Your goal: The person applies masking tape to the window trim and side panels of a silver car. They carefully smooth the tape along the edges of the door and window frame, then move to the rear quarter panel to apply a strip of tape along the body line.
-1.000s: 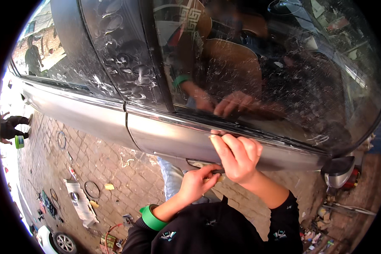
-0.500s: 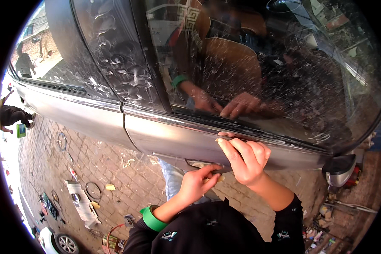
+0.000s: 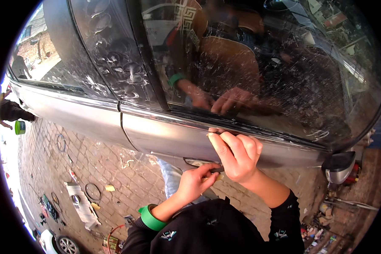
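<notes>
A silver-grey car door (image 3: 156,133) stretches across the view, with a dusty window (image 3: 249,76) above it. My right hand (image 3: 239,156) is closed at the door's upper part, its fingertips just below the window trim (image 3: 241,128). Whatever it pinches is too small to make out. Lower down, beside the door handle (image 3: 197,162), my left hand (image 3: 194,184) is closed in a pinch. A small yellowish piece (image 3: 219,177) shows by its fingers, though what they grip is unclear. A green ring like a tape roll (image 3: 151,218) sits around my left wrist.
A side mirror (image 3: 340,169) juts out at the right. On the brick paving (image 3: 127,182) lie a pale sheet (image 3: 82,207) and a black ring (image 3: 92,191). Far left, another person (image 3: 15,111) is beside a green bucket (image 3: 20,127). A white car's wheel (image 3: 67,244) shows lower left.
My right hand has slid a little left and up along the door. My left hand has stayed almost in place beside the handle. The person at far left has shifted slightly.
</notes>
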The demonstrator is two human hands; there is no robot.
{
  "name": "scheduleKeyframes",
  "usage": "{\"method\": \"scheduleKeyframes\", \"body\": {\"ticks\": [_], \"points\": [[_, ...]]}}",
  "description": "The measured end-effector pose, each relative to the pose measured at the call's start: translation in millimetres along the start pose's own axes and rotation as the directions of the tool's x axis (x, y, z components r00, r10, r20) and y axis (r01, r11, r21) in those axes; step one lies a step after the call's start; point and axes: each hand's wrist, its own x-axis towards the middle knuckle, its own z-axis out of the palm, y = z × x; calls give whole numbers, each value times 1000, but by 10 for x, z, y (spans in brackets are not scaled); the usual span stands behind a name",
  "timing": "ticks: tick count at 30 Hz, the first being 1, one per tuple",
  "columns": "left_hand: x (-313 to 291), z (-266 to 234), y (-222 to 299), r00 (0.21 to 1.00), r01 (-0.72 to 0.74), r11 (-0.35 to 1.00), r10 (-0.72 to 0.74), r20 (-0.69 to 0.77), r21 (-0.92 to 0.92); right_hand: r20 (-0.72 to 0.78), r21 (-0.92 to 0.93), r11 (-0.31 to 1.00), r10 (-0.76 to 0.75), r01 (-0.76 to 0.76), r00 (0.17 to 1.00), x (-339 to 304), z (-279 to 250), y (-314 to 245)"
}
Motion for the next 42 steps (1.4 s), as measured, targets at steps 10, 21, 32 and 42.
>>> {"method": "scheduleKeyframes", "body": {"ticks": [10, 21, 32, 42], "points": [[-5, 18, -30, 1000, -20, 1000, 20, -21, -21, 23, -9, 1000, 15, -15, 1000, -56, 27, -17], [1, 41, -54, 1000, 16, 995, -16, -4, -95, -44, -73, 989, 129, -132, 991, -519, -315, 143], [2, 20, 7, 997, 74, 990, -72, 24, -121, -101, -15, 987, 157, -159, 982, -329, -150, 187], [-10, 47, -39, 999, 50, 993, -51, -6, -103, -32, -92, 988, 121, -123, 992, -231, -139, 122]]}}
